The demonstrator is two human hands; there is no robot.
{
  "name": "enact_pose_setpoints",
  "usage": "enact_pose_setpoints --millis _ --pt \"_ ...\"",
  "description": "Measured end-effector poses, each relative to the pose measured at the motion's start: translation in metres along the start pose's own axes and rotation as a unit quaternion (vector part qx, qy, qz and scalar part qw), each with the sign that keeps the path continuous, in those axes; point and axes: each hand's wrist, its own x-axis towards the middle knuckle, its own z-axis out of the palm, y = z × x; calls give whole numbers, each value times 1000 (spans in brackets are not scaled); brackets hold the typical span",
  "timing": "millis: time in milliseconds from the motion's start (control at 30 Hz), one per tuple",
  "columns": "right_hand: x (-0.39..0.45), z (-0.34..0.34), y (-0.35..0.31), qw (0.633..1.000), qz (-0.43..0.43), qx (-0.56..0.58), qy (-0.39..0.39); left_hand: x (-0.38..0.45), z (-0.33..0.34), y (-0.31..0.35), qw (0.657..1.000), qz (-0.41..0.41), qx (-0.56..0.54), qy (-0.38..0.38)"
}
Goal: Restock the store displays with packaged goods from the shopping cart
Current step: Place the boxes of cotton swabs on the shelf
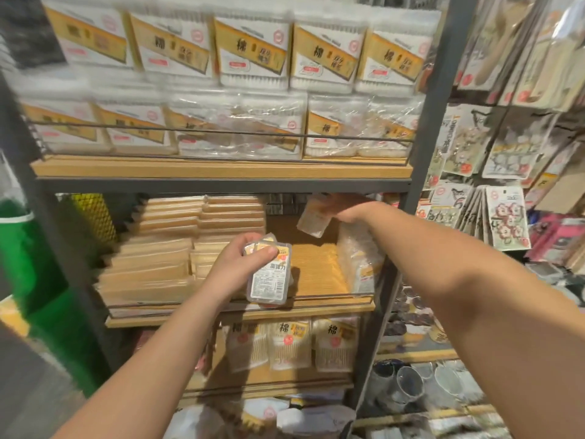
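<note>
Starting at the far left of the frame, something green and blurry (19, 248) is seen beside the dark shelf upright, nothing to do with the job as far as can be told. Next over, on the left part of the middle shelf (240, 308), flat tan packets (152, 264) are stacked in leaning piles. Around the centre of the frame the left hand (240, 264) is curled round a small stack of clear packs (269, 274), thumb pinned across the top one, held just in front of the shelf lip with the printed label facing up. Right of that a bare patch of wood is showing, so a gap is probably what's being filled. Further right and higher, tucked under the upper shelf board, the right hand (345, 210) is pinching a single pack (313, 220), tilted, deep toward the back of the shelf; the fingers are mostly hidden, but the pack is clearly gripped. So the placing step is judged to be in hand. Next, that pack would need to be set down flat on the bare patch beside the bagged goods (357, 261), then another taken from the left-hand stack. The cart isn't in view.
</note>
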Motion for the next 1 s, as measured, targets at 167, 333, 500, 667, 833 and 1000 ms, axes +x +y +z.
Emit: enact_pose_setpoints --millis 167,333,500,667,833,1000 --pt "33 6 6 997 -42 -57 -37 0 3 -2 1000 3 -6 -18" --pt "43 11 5 995 -37 -77 -54 1 -1 -2 999 11 -4 -41" --pt "49 8 13 994 -33 -82 -61 4 2 -3 999 3 -28 -35" --pt "57 8 21 988 -3 -134 -75 7 1 -4 999 4 -29 -33" --pt "54 10 26 977 16 -182 -109 6 1 -4 999 4 -35 -31" --pt "60 14 34 976 17 -199 -85 6 4 -6 999 1 -25 -26"
